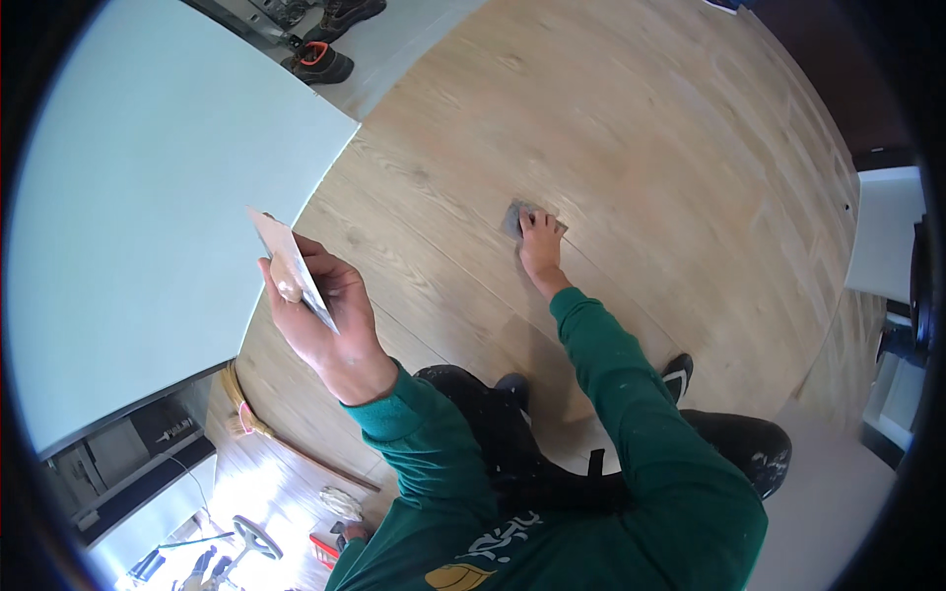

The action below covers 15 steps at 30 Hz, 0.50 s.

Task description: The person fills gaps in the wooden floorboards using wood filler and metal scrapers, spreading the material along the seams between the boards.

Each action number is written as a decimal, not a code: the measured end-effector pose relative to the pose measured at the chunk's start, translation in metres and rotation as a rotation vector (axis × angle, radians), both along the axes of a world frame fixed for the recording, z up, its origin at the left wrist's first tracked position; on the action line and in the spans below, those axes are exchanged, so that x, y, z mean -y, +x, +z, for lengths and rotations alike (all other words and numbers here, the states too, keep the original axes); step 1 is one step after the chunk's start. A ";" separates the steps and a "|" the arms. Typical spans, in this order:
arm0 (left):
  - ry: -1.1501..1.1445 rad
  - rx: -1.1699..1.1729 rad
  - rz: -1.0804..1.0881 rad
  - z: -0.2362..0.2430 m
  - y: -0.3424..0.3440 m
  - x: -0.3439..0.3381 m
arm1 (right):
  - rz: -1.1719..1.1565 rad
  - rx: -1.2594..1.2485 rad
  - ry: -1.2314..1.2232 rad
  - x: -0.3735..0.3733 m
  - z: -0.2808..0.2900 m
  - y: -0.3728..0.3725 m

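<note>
My left hand (347,345) is raised at the left and grips a thin, flat filler scraper (279,239). A lump of beige putty (286,281) clings to the scraper's face, and my thumb lies along its near side. Farther off, my right hand (541,244) reaches down to the wood-look floor (443,236). Its fingers are closed over a flat grey piece (513,219) pressed against the boards. The hand hides part of that piece, so whether it is a scraper or a pad cannot be made out.
A large pale panel (168,217) fills the left side. Behind it stand dark work shoes (320,62). A broom (251,424) lies at the lower left, near a cloth (340,503). White furniture (885,231) borders the right side. Pale smears mark the floor there.
</note>
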<state>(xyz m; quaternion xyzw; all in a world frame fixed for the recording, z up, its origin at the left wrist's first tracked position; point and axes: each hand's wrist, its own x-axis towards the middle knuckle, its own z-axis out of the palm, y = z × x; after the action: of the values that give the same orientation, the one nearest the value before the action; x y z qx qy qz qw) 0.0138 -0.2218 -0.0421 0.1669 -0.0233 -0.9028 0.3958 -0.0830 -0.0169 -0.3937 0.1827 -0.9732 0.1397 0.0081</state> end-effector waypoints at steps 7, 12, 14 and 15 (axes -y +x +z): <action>-0.019 0.042 -0.059 -0.018 -0.016 0.003 | -0.028 0.181 -0.045 -0.036 0.013 0.017; 0.041 -0.029 -0.140 -0.030 -0.037 -0.005 | -0.092 0.045 0.067 -0.074 -0.001 0.032; 0.015 -0.011 -0.144 -0.033 -0.044 -0.010 | -0.078 0.182 -0.001 -0.085 -0.001 0.046; -0.017 0.002 -0.159 -0.036 -0.046 -0.010 | -0.072 0.248 -0.040 -0.087 0.001 0.049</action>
<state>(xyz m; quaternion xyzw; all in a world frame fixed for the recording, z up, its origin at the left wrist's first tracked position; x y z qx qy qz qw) -0.0326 -0.2113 -0.0780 0.1618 -0.0444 -0.9309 0.3244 -0.0339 0.0705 -0.3930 0.1289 -0.9696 0.1804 -0.1035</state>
